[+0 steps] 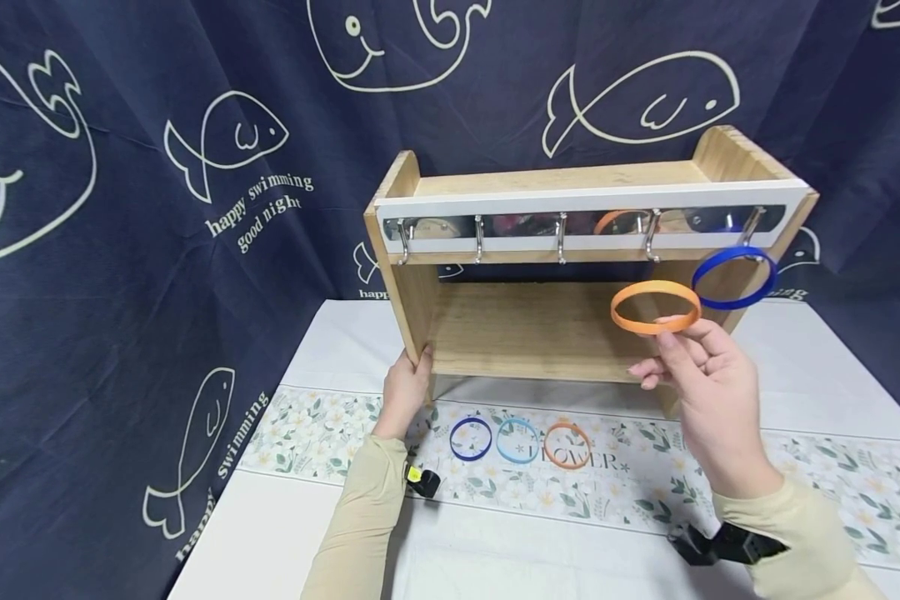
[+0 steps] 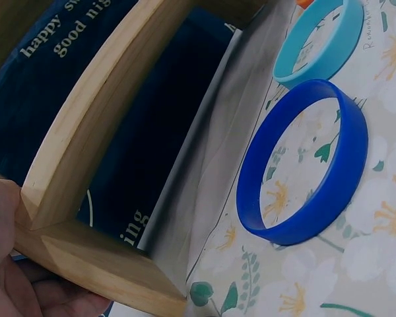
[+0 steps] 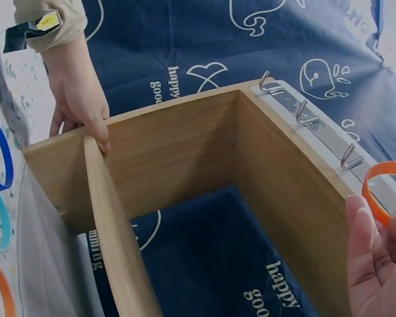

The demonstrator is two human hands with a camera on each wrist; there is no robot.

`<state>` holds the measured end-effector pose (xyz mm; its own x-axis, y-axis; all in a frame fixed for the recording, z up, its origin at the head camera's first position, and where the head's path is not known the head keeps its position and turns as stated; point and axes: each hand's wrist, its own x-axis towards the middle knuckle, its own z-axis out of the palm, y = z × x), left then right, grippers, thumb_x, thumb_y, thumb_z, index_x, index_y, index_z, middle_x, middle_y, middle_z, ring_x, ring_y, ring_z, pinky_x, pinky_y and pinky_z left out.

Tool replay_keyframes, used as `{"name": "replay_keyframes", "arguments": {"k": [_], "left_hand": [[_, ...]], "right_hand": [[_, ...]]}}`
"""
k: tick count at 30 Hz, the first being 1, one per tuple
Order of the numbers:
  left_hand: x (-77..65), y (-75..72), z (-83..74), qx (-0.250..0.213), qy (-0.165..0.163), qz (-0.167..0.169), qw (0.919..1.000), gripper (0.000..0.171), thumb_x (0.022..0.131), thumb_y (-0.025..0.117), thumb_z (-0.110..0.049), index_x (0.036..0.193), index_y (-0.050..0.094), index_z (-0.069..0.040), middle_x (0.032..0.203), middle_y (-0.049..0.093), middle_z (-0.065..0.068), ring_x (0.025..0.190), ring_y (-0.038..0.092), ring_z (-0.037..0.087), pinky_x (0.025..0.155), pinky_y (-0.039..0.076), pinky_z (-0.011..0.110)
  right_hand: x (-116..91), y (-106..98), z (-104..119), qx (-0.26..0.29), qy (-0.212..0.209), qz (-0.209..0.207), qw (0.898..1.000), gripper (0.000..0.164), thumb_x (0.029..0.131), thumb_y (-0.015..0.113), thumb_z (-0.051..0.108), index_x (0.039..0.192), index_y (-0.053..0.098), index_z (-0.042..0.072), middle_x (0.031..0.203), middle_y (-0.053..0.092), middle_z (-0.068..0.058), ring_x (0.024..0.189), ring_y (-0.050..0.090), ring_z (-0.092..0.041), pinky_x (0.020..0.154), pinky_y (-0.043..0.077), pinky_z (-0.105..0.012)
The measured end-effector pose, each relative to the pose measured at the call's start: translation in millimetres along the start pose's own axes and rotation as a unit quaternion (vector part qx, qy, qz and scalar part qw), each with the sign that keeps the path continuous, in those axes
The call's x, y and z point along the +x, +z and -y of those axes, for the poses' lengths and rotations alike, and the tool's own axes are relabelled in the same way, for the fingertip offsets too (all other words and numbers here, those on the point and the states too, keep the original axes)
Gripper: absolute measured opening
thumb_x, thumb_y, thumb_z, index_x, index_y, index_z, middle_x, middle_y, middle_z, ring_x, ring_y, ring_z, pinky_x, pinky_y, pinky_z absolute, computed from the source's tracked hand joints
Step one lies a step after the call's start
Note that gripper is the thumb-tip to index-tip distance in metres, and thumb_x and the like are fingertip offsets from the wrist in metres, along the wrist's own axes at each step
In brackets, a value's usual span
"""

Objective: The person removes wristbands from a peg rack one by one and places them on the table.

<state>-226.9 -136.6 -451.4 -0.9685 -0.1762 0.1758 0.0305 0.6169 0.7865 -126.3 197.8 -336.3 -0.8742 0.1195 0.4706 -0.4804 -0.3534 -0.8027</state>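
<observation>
My right hand [image 1: 708, 383] pinches an orange wristband [image 1: 628, 322] between thumb and fingers, holding it up in front of the wooden shelf rack [image 1: 525, 333], just below the second hook from the right. From the rightmost hook hangs a blue wristband [image 1: 771, 279], close beside the orange one. My left hand [image 1: 407, 390] grips the rack's left side panel near the lower board; the left wrist view shows the thumb and fingers [image 2: 66, 304] around that wooden corner.
On the flowered strip of the table lie a dark blue wristband [image 1: 470, 457], a light blue wristband [image 1: 517, 460] and another orange wristband [image 1: 567, 466] in a row. Several metal hooks [image 1: 562, 237] line the rack's front rail. A dark fish-print curtain [image 1: 465, 125] hangs behind.
</observation>
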Motion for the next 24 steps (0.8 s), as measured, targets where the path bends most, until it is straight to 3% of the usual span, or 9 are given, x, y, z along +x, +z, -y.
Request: {"name": "replay_keyframes", "arguments": {"k": [19, 24], "left_hand": [[0.6, 1.1, 0.9, -0.001, -0.007, -0.004, 1.0, 0.046, 0.102, 0.045, -0.038, 0.128, 0.058, -0.003, 0.099, 0.07, 0.018, 0.073, 0.063, 0.026, 0.059, 0.049, 0.037], [0.4, 0.0, 0.4, 0.002, -0.005, -0.006, 1.0, 0.044, 0.102, 0.046, -0.039, 0.123, 0.06, -0.003, 0.089, 0.069, 0.016, 0.065, 0.058, 0.025, 0.054, 0.045, 0.035]], "right_hand": [[-10.0, -6.6, -12.1, -0.023, 0.019, 0.0, 1.0, 0.014, 0.097, 0.052, -0.004, 0.111, 0.057, -0.006, 0.09, 0.073, -0.009, 0.064, 0.069, -0.018, 0.056, 0.054, -0.022], [-11.0, -7.9, -12.7, -0.023, 0.021, 0.001, 1.0, 0.015, 0.097, 0.052, -0.004, 0.111, 0.057, -0.006, 0.089, 0.073, -0.009, 0.064, 0.07, -0.019, 0.056, 0.054, -0.022]]}}
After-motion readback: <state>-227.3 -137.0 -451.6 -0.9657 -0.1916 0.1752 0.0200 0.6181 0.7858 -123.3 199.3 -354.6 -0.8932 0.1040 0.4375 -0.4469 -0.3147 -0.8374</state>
